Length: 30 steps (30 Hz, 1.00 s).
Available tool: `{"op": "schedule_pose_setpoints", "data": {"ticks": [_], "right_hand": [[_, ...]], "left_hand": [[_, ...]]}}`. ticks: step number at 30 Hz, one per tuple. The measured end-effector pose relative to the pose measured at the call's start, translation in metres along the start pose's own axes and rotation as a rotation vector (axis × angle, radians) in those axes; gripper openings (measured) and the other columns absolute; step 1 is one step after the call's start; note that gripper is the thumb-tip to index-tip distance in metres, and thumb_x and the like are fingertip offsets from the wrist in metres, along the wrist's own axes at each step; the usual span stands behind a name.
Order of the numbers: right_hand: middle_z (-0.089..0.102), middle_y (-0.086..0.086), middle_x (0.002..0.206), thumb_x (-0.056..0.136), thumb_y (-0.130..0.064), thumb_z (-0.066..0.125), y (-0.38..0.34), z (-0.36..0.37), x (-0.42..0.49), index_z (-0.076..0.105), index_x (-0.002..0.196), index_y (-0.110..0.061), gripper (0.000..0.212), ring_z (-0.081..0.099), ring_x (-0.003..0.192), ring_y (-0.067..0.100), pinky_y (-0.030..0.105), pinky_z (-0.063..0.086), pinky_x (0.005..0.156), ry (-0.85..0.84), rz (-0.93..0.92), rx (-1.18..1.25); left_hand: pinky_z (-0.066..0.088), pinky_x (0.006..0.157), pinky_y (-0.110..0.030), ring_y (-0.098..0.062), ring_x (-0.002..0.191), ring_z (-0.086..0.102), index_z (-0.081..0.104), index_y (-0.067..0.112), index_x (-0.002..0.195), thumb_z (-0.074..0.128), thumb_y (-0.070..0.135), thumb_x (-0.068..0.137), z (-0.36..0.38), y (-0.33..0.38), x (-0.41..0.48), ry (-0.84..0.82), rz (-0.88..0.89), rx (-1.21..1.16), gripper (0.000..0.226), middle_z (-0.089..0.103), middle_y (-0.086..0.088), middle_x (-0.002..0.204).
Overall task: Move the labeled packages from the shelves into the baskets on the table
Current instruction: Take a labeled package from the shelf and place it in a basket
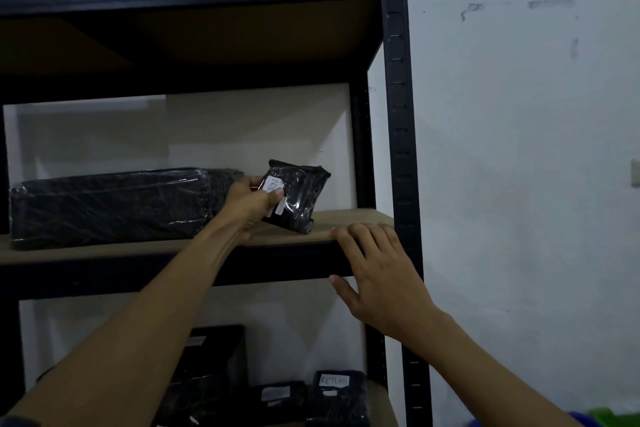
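Note:
A small black plastic-wrapped package [300, 196] with a white label stands tilted on the middle shelf board [353, 222] of a black metal rack. My left hand [252, 199] grips its left edge, thumb across the label. My right hand [374, 270] rests with straight fingers on the front edge of that shelf, to the right of the package. A long black wrapped package [110, 204] lies on the same shelf to the left. On the shelf below sit several black packages; one [337, 395] carries a label reading RETURN.
The rack's front right post [401, 149] rises just right of my right hand. A white wall [519, 149] fills the right side. Blue and green basket edges [595, 418] peek in at the bottom right corner.

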State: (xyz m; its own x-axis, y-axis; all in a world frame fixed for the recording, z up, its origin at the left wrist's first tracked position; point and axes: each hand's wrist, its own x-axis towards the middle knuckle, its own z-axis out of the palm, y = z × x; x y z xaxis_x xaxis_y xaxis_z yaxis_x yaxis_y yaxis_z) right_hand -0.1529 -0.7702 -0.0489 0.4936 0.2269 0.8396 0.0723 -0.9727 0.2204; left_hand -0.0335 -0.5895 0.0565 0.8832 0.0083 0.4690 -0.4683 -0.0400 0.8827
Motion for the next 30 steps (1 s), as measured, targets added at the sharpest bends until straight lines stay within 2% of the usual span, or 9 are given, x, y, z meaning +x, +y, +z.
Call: {"op": "schedule_pose_setpoints", "data": {"ticks": [3,8,14,17,21,23,25,28,30], "right_hand": [[0.055,0.006,0.117,0.086,-0.051,0.043,0.000,0.001,-0.001,0.048,0.130,-0.014,0.058,0.054,0.108,0.026,0.044,0.039,0.105,0.003,0.001,-0.015],[0.055,0.006,0.118,0.086,-0.051,0.042,-0.001,0.001,0.000,0.048,0.131,-0.014,0.059,0.054,0.110,0.027,0.045,0.039,0.105,0.001,0.005,-0.029],[0.056,0.007,0.117,0.085,-0.051,0.043,-0.002,0.000,0.000,0.050,0.130,-0.013,0.059,0.055,0.109,0.027,0.045,0.040,0.104,0.012,0.012,-0.031],[0.056,0.006,0.116,0.084,-0.050,0.043,-0.003,-0.002,-0.001,0.049,0.129,-0.013,0.058,0.055,0.107,0.026,0.045,0.041,0.103,0.025,0.012,-0.027],[0.056,0.006,0.117,0.084,-0.050,0.043,-0.004,-0.001,-0.002,0.048,0.129,-0.014,0.058,0.055,0.108,0.026,0.045,0.041,0.104,0.024,0.018,-0.019],[0.056,0.006,0.117,0.084,-0.051,0.043,-0.004,-0.001,-0.001,0.048,0.129,-0.015,0.057,0.055,0.108,0.026,0.045,0.040,0.104,0.025,0.019,-0.019],[0.056,0.006,0.116,0.084,-0.050,0.044,-0.004,0.000,-0.002,0.049,0.128,-0.015,0.057,0.055,0.108,0.026,0.044,0.040,0.104,0.026,0.016,-0.021],[0.056,0.006,0.116,0.084,-0.050,0.044,-0.003,-0.001,-0.001,0.049,0.128,-0.015,0.057,0.055,0.108,0.026,0.044,0.040,0.104,0.032,0.016,-0.015],[0.056,0.006,0.116,0.084,-0.050,0.045,-0.003,0.000,-0.001,0.048,0.128,-0.015,0.057,0.055,0.108,0.026,0.044,0.040,0.104,0.029,0.016,-0.012]], "left_hand": [[0.056,0.075,-0.036,-0.025,0.088,0.065,0.054,0.002,0.118,0.070,0.004,0.083,-0.009,0.001,-0.002,0.007,0.010,-0.035,0.039,0.066,-0.014,0.107],[0.053,0.059,-0.031,-0.018,0.070,0.065,0.059,0.009,0.094,0.062,-0.004,0.086,-0.019,0.006,-0.009,0.003,0.002,-0.104,0.016,0.068,-0.010,0.089],[0.058,0.063,-0.030,-0.015,0.069,0.068,0.065,0.013,0.092,0.065,-0.006,0.083,-0.026,0.020,-0.017,0.018,0.077,-0.148,0.021,0.070,-0.007,0.090],[0.058,0.057,-0.024,-0.012,0.064,0.069,0.068,0.007,0.094,0.070,-0.011,0.075,-0.031,0.041,-0.016,-0.028,0.200,-0.116,0.027,0.070,-0.009,0.089],[0.058,0.066,-0.027,-0.022,0.084,0.068,0.059,0.007,0.103,0.082,-0.002,0.063,-0.037,0.050,-0.012,-0.133,0.227,0.056,0.047,0.067,-0.011,0.096],[0.057,0.063,-0.026,-0.022,0.083,0.068,0.052,0.006,0.104,0.083,0.000,0.058,-0.036,0.046,-0.013,-0.161,0.163,0.012,0.055,0.065,-0.012,0.099],[0.058,0.063,-0.026,-0.023,0.083,0.070,0.053,0.000,0.106,0.081,0.000,0.062,-0.033,0.039,-0.015,-0.185,0.106,-0.056,0.052,0.066,-0.015,0.102],[0.056,0.086,-0.035,-0.026,0.098,0.069,0.061,0.000,0.115,0.082,0.009,0.061,-0.034,0.023,-0.020,-0.279,0.031,-0.075,0.058,0.070,-0.015,0.109],[0.052,0.092,-0.033,-0.025,0.104,0.067,0.063,0.003,0.117,0.080,0.012,0.063,-0.036,0.014,-0.023,-0.333,-0.011,-0.084,0.058,0.071,-0.011,0.111]]}}
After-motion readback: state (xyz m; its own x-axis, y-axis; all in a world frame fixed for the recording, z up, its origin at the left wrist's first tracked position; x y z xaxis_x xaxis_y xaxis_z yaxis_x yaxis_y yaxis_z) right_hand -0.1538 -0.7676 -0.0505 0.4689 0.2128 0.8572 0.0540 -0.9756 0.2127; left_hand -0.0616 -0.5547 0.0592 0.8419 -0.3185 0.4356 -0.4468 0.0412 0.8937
